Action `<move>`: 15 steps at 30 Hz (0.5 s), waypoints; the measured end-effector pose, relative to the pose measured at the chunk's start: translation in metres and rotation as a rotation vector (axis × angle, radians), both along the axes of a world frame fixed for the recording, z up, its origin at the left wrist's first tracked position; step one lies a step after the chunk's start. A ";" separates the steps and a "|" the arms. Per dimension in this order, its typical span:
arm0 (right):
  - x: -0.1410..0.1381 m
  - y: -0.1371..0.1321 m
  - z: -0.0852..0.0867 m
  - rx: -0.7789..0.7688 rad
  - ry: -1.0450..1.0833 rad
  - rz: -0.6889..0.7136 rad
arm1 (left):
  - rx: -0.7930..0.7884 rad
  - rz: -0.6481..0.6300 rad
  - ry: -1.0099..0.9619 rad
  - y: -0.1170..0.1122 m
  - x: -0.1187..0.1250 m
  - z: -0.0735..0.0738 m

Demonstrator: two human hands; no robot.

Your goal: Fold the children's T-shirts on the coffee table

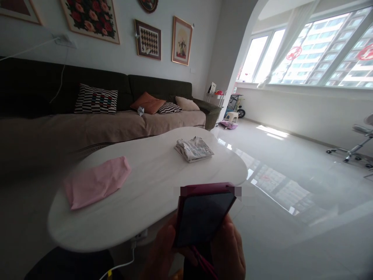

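Between my two hands a smartphone [205, 217] in a dark red case is held up, its dark screen tilted toward me. My left hand [163, 249] grips its lower left side, and my right hand [230, 247] wraps the lower right side. A dark red strap [204, 261] hangs below the phone. Beyond it stands a white, rounded coffee table [151, 175]. A folded pink cloth [97, 182] lies on the table's left part, and a folded light grey garment [194, 149] rests toward its far right.
Behind the table runs a dark green sofa [159, 83] with a beige cover and several cushions. A white cable [122, 265] hangs by the table's near edge. Glossy floor [279, 175] stretches to the right, where a wheeled chair [358, 140] stands.
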State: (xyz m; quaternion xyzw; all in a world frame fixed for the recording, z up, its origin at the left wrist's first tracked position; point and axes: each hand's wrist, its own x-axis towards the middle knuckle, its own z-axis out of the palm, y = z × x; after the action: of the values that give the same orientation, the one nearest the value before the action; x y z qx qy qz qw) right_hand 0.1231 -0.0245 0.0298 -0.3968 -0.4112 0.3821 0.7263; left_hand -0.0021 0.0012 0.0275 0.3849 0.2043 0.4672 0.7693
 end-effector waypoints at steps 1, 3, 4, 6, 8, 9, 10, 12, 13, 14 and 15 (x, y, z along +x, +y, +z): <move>-0.001 -0.001 0.001 0.000 0.005 0.018 | -0.023 -0.004 0.007 0.000 0.000 0.001; -0.001 -0.002 0.004 -0.006 0.005 0.077 | -0.061 -0.007 0.011 0.001 0.000 0.003; -0.001 -0.002 0.006 0.003 -0.021 0.108 | -0.074 -0.008 0.012 0.002 -0.001 0.003; -0.001 0.001 0.007 0.028 -0.076 0.133 | -0.089 -0.007 0.019 0.003 -0.002 0.003; -0.002 0.004 0.004 0.013 -0.098 0.101 | -0.090 -0.004 0.030 0.005 -0.002 0.001; -0.002 0.006 0.002 -0.008 -0.086 0.073 | -0.084 0.000 0.031 0.006 -0.001 0.000; -0.003 0.007 -0.001 -0.026 -0.056 0.035 | -0.075 0.005 0.027 0.006 -0.001 -0.001; -0.004 0.009 -0.008 -0.026 0.020 -0.004 | -0.047 0.016 0.010 0.008 0.000 -0.003; -0.004 0.010 -0.010 -0.009 0.054 0.004 | -0.033 0.021 0.003 0.008 0.001 -0.003; -0.004 0.011 -0.011 0.009 0.077 0.034 | -0.021 0.023 -0.001 0.009 0.001 -0.003; -0.004 0.012 -0.011 0.016 0.086 0.083 | -0.011 0.023 -0.002 0.010 0.001 -0.003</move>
State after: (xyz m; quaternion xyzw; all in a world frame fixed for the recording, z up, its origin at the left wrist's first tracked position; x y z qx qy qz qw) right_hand 0.1191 -0.0127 0.0188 -0.3567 -0.3990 0.4254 0.7298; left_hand -0.0012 0.0111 0.0241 0.3778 0.2103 0.4752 0.7663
